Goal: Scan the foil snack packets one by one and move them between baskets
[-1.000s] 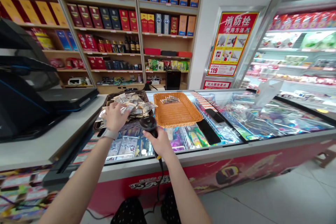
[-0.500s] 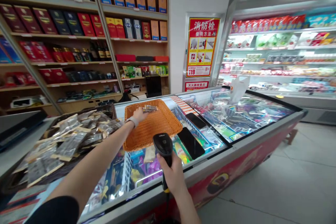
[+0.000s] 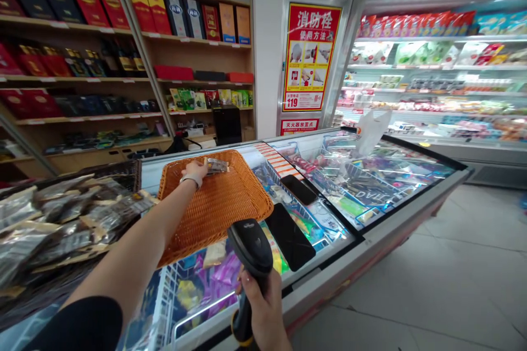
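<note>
My left hand [image 3: 194,170], with a pale band at the wrist, reaches over the orange wicker basket [image 3: 197,214]. Its fingers are closed at the left end of a small clear packet [image 3: 217,165], which lies near the basket's back edge. Whatever the fingertips pinch is partly hidden. In front of the basket my right hand [image 3: 263,301] is wrapped round the handle of a black barcode scanner [image 3: 251,247]. The scanner's head points forward toward the basket. To the left, a dark woven tray [image 3: 134,173] holds a heap of similar packets [image 3: 69,203].
Under the basket is a glass-topped chest freezer [image 3: 354,241]. Two black phones [image 3: 290,236] lie on the glass to the basket's right. A white plastic bag [image 3: 370,131] stands farther back. Shelves of boxes [image 3: 177,16] and a lit fridge [image 3: 428,77] line the walls.
The view has tilted down and moved closer, so the basket sits farther left. The scanner appears larger and more tilted. My left hand stays at the packet in the basket.
</note>
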A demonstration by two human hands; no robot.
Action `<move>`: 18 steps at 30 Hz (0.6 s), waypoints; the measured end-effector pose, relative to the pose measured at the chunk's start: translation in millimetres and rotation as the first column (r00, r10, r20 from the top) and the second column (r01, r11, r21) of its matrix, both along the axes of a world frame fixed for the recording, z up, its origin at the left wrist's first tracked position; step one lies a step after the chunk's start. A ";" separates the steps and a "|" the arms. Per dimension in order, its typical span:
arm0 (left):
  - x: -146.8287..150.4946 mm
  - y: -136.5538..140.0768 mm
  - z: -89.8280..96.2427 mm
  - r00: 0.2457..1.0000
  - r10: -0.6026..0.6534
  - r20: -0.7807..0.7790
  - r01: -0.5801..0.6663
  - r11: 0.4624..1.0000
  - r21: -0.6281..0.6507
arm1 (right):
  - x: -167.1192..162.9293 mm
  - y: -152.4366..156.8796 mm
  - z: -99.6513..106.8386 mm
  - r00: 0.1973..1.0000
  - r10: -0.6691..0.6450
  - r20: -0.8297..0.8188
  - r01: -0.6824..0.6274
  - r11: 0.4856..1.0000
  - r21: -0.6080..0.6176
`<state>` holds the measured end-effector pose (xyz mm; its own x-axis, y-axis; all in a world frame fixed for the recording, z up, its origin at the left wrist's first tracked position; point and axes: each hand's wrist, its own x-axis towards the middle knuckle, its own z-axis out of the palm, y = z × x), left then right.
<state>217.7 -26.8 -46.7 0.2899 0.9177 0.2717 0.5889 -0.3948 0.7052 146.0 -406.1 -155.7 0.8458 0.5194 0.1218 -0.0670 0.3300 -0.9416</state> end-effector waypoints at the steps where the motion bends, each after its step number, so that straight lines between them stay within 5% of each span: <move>1: -0.8 -3.2 3.2 0.998 0.037 0.059 -0.034 0.998 -0.060 | -0.5 -0.5 3.6 1.000 -0.004 0.002 0.004 1.000 -0.006; 6: -16.0 -36.1 37.1 0.946 0.057 0.320 -0.010 0.989 -0.147 | -9.8 -6.7 36.7 0.997 0.004 0.075 -0.003 1.000 -0.013; 11: -71.4 -97.2 70.2 0.773 -0.185 0.606 0.270 0.961 -0.051 | -24.8 -21.3 73.2 0.983 0.099 0.156 -0.098 0.995 -0.012; 14: -121.4 -142.1 67.6 0.747 -0.321 0.582 0.313 0.942 0.118 | -35.4 -35.2 88.8 0.973 0.145 0.180 -0.140 0.989 -0.041; 18: -180.6 -193.3 35.3 0.786 -0.326 0.525 0.223 0.942 0.251 | -51.9 -55.4 97.9 0.956 0.220 0.196 -0.193 0.970 -0.151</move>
